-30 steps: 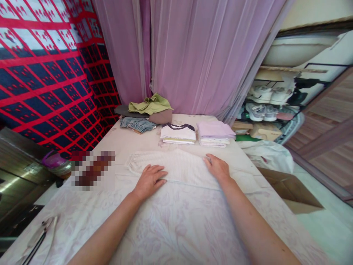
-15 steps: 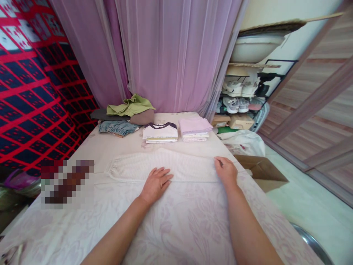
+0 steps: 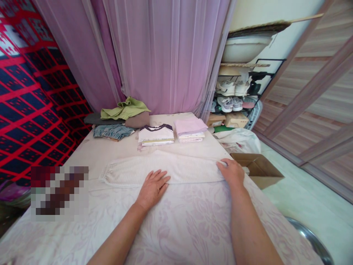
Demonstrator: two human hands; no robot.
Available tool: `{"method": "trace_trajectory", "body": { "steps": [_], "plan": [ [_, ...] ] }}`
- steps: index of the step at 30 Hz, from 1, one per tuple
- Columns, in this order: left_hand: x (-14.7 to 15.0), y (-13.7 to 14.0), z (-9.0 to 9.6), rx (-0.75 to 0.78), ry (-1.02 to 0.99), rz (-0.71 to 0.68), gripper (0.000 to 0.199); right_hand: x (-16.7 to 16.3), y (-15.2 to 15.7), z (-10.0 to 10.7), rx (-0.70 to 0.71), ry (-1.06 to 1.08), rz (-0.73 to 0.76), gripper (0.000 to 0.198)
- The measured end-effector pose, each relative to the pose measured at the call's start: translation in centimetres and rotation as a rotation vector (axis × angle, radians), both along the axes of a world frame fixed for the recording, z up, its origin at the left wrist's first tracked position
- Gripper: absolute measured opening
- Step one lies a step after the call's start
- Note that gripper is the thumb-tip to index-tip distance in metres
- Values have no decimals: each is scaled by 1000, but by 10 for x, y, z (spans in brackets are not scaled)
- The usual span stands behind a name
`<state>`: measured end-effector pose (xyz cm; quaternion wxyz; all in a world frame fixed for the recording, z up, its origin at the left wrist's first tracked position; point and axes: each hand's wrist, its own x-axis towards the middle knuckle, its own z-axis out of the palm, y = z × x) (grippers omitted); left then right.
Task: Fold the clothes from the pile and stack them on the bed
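A white garment (image 3: 129, 171) is lying flat and lengthwise across the floral sheet (image 3: 204, 221), in front of the person, its gathered end (cuff or waistband, I cannot tell which) pointing left. The left hand (image 3: 153, 187) is resting palm down on the near edge, around the middle — fingers loosely spread, gripping nothing — probably pressing so the cloth is lying smooth. The right hand (image 3: 233, 173) is curving over the garment's right end with fingers bent, seemingly steadying that end; whether it is pinching the fabric, I cannot tell.

Beyond, a folded shirt (image 3: 156, 135) with a dark collar is topping one neat pile, and a lilac cloth (image 3: 190, 126) is topping another just beside it, both apparently set back to leave working room. Farther left, a green garment (image 3: 125, 109) is sprawling loosely over brown and grey clothes, with jeans (image 3: 113, 131) bunching in front. A purple curtain (image 3: 162, 55) is hanging behind, and an open cardboard box (image 3: 257, 169) is standing off the right edge.
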<state>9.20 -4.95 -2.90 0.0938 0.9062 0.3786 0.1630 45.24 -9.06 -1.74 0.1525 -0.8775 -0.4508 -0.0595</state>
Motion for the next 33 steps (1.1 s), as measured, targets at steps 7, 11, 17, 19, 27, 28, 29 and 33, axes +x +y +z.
{"method": "trace_trajectory", "body": {
  "steps": [7, 11, 17, 19, 27, 28, 29, 33],
  "plan": [
    [0, 0, -2, 42, 55, 25, 45, -2, 8, 15, 57, -18, 16, 33],
    [1, 0, -4, 71, 97, 34, 48, -1, 16, 15, 5, 84, -55, 38],
    [2, 0, -7, 78, 125, 39, 50, 6, 18, 7, -1, 142, -52, 48],
    [2, 0, -7, 74, 120, 36, 50, 11, 17, 8, 12, 154, -63, 49],
    [2, -1, -4, 70, 130, 32, 49, 13, 10, 4, 30, 178, -51, 48],
    [2, -1, -3, 75, 130, 29, 48, 12, 10, 3, 49, 166, -50, 47],
    [2, -2, -3, 84, 128, 27, 48, 11, 9, 2, 71, 153, -50, 46],
    [2, -4, -1, 113, 116, 25, 46, 12, 6, 0, 153, 115, -45, 45]
  ]
}}
